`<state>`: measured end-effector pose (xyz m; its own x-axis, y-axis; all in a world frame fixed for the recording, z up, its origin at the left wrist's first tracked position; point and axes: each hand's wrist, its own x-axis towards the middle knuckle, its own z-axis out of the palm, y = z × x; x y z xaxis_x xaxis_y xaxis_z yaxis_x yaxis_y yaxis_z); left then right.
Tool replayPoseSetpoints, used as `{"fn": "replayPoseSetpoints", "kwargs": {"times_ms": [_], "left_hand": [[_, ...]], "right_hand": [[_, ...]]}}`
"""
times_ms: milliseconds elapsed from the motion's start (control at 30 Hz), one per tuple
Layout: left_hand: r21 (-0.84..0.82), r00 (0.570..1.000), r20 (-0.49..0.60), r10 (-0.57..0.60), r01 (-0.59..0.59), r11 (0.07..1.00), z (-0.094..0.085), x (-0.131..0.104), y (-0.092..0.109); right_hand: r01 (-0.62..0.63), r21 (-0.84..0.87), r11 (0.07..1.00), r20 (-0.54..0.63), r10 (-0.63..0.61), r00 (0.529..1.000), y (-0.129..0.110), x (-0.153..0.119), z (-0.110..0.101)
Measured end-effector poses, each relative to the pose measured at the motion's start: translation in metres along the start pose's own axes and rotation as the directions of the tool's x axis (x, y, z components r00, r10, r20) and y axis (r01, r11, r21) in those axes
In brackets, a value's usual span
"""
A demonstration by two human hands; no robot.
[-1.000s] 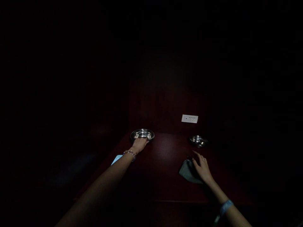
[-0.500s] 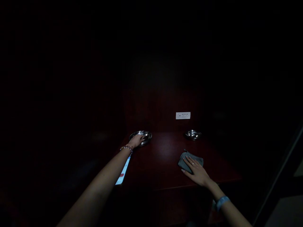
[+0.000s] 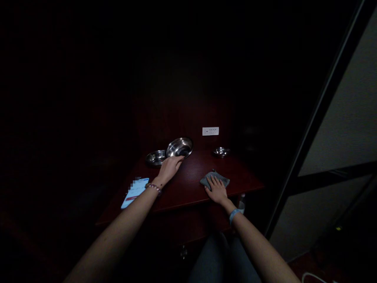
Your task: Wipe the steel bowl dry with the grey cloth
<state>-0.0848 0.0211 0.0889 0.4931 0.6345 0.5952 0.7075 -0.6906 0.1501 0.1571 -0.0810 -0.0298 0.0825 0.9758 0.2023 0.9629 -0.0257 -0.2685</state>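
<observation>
With my left hand (image 3: 171, 168) I grip the near rim of a shiny metal bowl (image 3: 178, 147), which is tilted so its inside faces me. Another metal bowl (image 3: 155, 158) rests on the tabletop just left of it, partly hidden by my hand and the held bowl. My right hand (image 3: 217, 190) lies flat with fingers spread on a folded grey cloth (image 3: 214, 177), which sits near the table's front edge. A smaller metal bowl (image 3: 221, 151) stands farther back on the right.
A lit phone (image 3: 135, 192) lies on the dark red table (image 3: 188, 196), left of my left wrist. A white socket plate (image 3: 210, 131) is on the back wall. Below the table's right front stands a clear bottle (image 3: 242, 202). A dark-framed panel (image 3: 332, 137) borders the right side.
My left hand has lifted the upper metal bowl off the other and tilted it, moving it right. My right hand stays spread on the cloth. The view has shifted right and down.
</observation>
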Motion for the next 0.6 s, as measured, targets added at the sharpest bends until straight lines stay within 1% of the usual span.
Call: {"fn": "replayPoseSetpoints", "kwargs": {"times_ms": [33,100,200,300,400,600], "left_hand": [[0.005,0.999,-0.022,0.043,-0.043,0.999,0.005,-0.01,0.011],[0.009,0.992,-0.027,0.125,-0.124,0.992,0.016,-0.033,0.029],[0.009,0.977,0.03,0.21,-0.21,0.978,0.028,-0.063,0.044],[0.018,0.965,0.079,0.251,-0.253,0.967,0.03,-0.081,0.049],[0.025,0.958,0.103,0.267,-0.271,0.962,0.029,-0.088,0.05],[0.032,0.962,0.067,0.265,-0.268,0.963,0.034,-0.097,0.046]], "right_hand": [[-0.012,-0.017,1.0,0.013,0.012,1.0,-0.003,0.0,0.0],[-0.028,-0.042,0.999,0.026,0.029,0.999,-0.006,0.001,0.0],[-0.024,-0.06,0.998,0.041,0.027,0.999,-0.006,0.003,-0.003],[-0.025,-0.055,0.998,0.058,0.028,0.998,-0.004,0.006,-0.006],[-0.025,-0.049,0.998,0.087,0.029,0.996,-0.004,0.008,-0.01],[-0.025,-0.06,0.998,0.088,0.03,0.996,-0.004,0.013,-0.01]]}}
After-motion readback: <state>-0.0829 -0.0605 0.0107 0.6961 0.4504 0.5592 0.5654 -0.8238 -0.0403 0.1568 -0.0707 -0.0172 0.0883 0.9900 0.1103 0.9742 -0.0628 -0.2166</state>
